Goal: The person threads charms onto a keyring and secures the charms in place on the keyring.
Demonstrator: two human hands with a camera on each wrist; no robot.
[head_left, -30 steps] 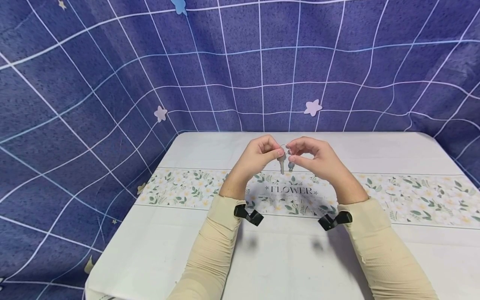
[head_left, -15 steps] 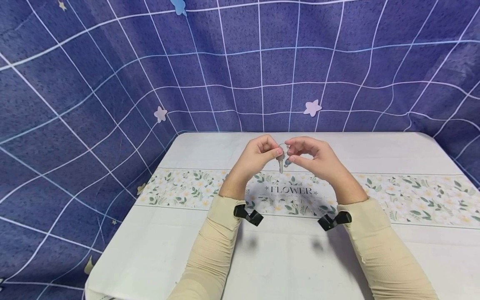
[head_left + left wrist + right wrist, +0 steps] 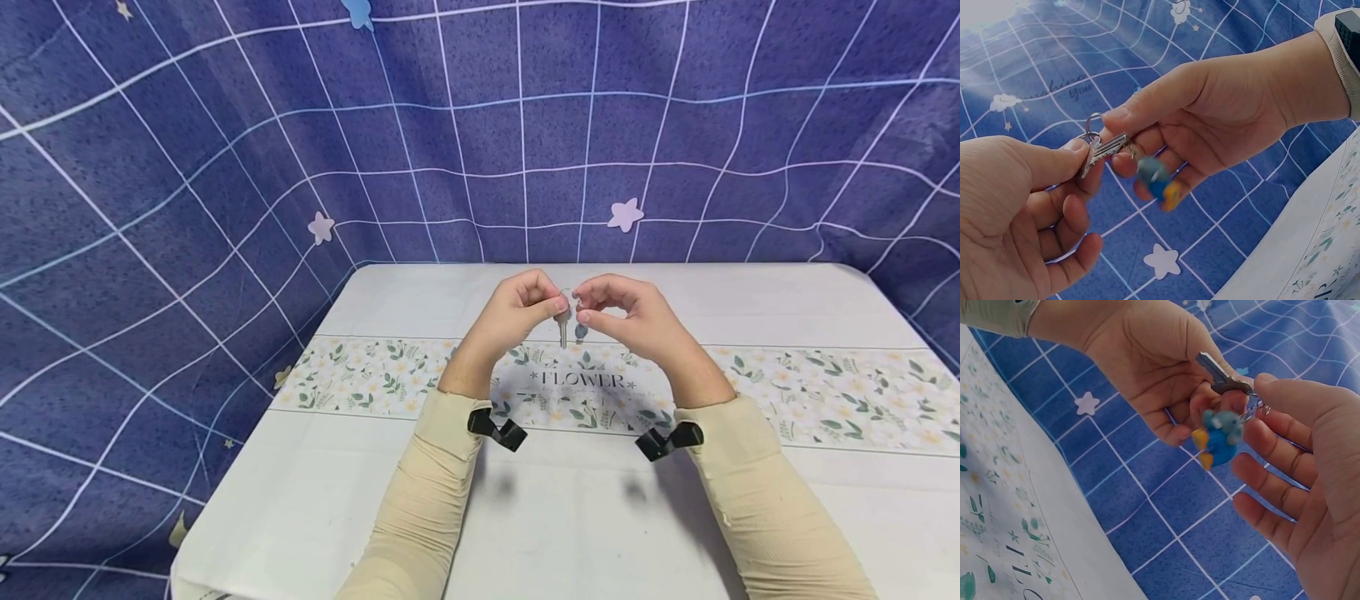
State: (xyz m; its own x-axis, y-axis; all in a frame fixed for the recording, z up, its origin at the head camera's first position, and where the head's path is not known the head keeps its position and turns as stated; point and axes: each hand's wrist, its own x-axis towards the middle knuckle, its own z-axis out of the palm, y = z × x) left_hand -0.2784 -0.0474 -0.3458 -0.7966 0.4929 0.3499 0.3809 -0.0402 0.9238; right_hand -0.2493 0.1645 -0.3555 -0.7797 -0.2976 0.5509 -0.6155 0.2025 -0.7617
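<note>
In the head view both hands are raised over the table, fingertips close together. My left hand (image 3: 517,308) pinches a silver key (image 3: 563,333) by its head between thumb and index finger, its blade pointing down. My right hand (image 3: 626,312) pinches the chain end beside a thin metal key ring (image 3: 1091,120). Below the right fingertips dangles a small keychain figure (image 3: 1221,439), blue with yellow feet and a grey-blue head; it is blurred in the left wrist view. Fingertips partly hide where ring, chain and key join.
A white table cover (image 3: 360,467) with a floral band lettered FLOWER (image 3: 582,380) lies under the hands. Behind and to the left hangs a blue grid-patterned curtain (image 3: 480,137) with star shapes. A black wrist mount (image 3: 498,429) sits on the left cuff.
Hanging down at first, the keychain figure swung left toward the key half a second ago and now hangs nearly straight again. Both hands stay almost in place.
</note>
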